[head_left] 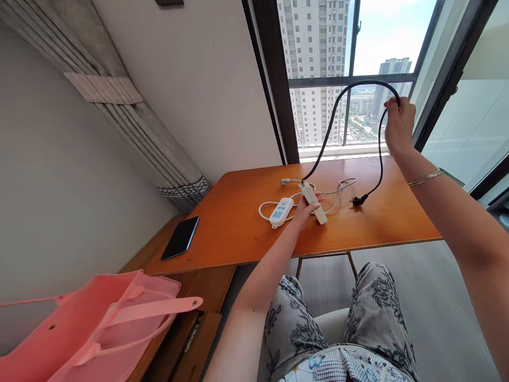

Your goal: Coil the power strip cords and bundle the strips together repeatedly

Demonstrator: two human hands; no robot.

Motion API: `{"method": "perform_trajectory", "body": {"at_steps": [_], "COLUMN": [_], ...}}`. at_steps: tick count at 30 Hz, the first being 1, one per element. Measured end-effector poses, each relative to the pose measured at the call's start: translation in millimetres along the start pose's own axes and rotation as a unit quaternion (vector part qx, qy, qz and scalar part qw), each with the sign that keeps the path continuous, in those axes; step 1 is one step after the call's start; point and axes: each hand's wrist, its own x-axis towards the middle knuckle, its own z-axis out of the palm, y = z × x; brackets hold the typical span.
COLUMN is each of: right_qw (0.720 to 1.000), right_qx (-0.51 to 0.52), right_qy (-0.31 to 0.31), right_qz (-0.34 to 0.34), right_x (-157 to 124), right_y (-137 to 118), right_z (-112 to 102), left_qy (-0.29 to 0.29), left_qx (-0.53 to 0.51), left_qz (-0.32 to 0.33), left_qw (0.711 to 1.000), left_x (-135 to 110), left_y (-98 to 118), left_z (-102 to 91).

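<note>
At the lower left, a pink bag (131,334) with a long strap (159,309) was seen, and above it a gray curtain (137,132) was gathered by a pale band (104,88). Next to the right, a dark-screened phone (180,239) was laid flat near the left end of an orange-brown table (233,225). Around the table's middle, a white power strip (281,212) with blue sockets was set, looped about by a white cord (260,209), and a white plug (285,181) was seen beyond it. Just to the right, a cream power strip (313,200) was held slantwise over the white loops, clamped across its middle in the left hand (304,208); whether its lower end was rested on the table could not be told from this angle. From that strip's far end, a black cord (334,109) was arched upward in front of the window (389,37), through which tall buildings (318,42) were seen. Below the arch, a black plug (360,200) on the cord's other end was seen against the table. Farther right, the black cord was clasped in the raised right hand (401,126), well apart from the left one, and silvery bracelets (427,178) were worn on that wrist.
</note>
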Motion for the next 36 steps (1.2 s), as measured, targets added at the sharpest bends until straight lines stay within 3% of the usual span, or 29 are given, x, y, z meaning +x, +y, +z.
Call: {"method": "perform_trajectory", "body": {"at_steps": [2,4,6,9,12,15,18,20,22,27,32,36], "right_qw": [0.992,0.979,0.962,0.915,0.886,0.922,0.964,0.964,0.958,0.957,0.954,0.965], "right_qx": [-0.093,-0.174,-0.235,-0.266,-0.252,-0.227,-0.143,-0.074,-0.017,0.083,0.147,0.169], "right_qy": [0.040,0.018,-0.075,-0.254,-0.338,-0.286,-0.223,-0.228,-0.232,-0.232,-0.245,-0.197], "right_qz": [0.071,0.106,0.120,0.167,0.194,0.126,-0.022,-0.115,-0.167,-0.153,-0.091,-0.041], "right_x": [-8,-16,-22,-30,-45,-67,-91,-104,-114,-124,-128,-123], "right_y": [0,1,6,20,34,33,8,-18,-44,-76,-69,-68], "right_z": [-8,-13,-15,-7,8,23,33,37,39,49,65,66], "left_qy": [0.000,0.000,-0.001,-0.003,0.010,0.044,0.084,0.089,0.069,-0.031,-0.087,-0.102], "left_qx": [0.011,0.018,0.018,0.022,0.045,0.069,0.097,0.105,0.101,0.130,0.167,0.171], "left_qz": [0.019,0.036,0.053,0.089,0.138,0.170,0.153,0.127,0.114,0.122,0.100,0.071], "left_qw": [1.000,0.999,0.998,0.996,0.989,0.982,0.980,0.982,0.986,0.983,0.977,0.978], "left_x": [-4,-8,-12,-17,-18,-17,-17,-18,-22,-35,-45,-45], "left_y": [4,10,16,26,38,50,59,64,70,86,96,102], "left_z": [-4.3,-7.5,-9.3,-10.0,-8.2,-3.6,3.1,8.0,12.8,23.0,28.1,31.8]}}
